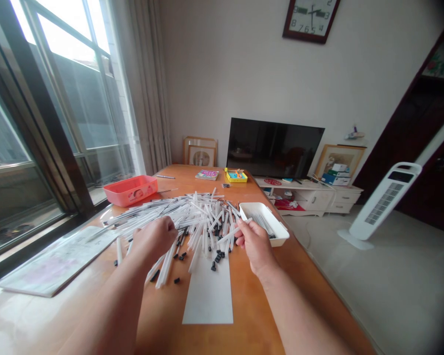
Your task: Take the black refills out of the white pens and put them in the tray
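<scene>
My right hand (254, 242) pinches a thin translucent plastic tube (227, 237) between thumb and fingers, beside a white tray (280, 242) that holds thin dark-tipped rods. Over the left part of the pile, my left hand (162, 235) is closed, with its fingertips turned away from me; whatever it may grip is hidden. A large heap of translucent tubes (203, 207) spreads across the table between and beyond both hands. Small black caps (219, 256) lie scattered along the heap's near side. Under some of them is a white strip of paper (208, 301).
A pink plastic basket (131, 191) stands at the table's left edge, with a flat printed sheet (59, 264) nearer me. Toward the far end lie a booklet (207, 174) and a yellow box (237, 178). The table's right edge (320, 276) drops to the floor.
</scene>
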`<action>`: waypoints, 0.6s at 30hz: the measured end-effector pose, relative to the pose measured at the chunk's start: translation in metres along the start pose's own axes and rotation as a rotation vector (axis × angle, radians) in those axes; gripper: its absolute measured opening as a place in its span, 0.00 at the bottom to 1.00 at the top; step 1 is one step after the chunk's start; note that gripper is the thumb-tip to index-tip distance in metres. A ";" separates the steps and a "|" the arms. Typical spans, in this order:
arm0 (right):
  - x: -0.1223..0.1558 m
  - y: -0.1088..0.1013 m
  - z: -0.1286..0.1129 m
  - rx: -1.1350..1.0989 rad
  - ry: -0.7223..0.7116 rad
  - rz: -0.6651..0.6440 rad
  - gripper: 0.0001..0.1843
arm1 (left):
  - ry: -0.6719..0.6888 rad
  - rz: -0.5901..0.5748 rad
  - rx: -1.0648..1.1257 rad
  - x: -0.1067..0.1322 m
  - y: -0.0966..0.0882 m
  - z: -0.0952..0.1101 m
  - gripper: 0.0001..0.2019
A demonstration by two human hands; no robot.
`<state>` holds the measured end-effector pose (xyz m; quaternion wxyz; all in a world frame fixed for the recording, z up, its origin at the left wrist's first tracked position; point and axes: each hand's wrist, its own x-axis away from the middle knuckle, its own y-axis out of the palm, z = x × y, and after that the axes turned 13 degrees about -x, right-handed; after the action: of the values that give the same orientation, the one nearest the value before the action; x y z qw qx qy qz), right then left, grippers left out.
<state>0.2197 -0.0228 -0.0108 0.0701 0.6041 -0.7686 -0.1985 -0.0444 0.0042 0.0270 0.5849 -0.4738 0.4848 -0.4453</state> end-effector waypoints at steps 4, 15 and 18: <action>-0.003 -0.001 -0.001 -0.118 0.051 0.046 0.19 | 0.053 -0.006 0.319 0.002 -0.004 0.000 0.08; -0.012 -0.009 -0.002 -0.393 0.197 0.140 0.12 | 0.217 -0.224 1.000 0.016 -0.020 0.012 0.08; -0.013 -0.010 -0.001 -0.420 0.205 0.155 0.12 | 0.222 -0.243 1.034 0.016 -0.021 0.013 0.08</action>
<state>0.2319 -0.0127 -0.0124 0.2869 0.5326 -0.7433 -0.2857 -0.0310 -0.0129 0.0461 0.6315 -0.1270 0.2030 -0.7375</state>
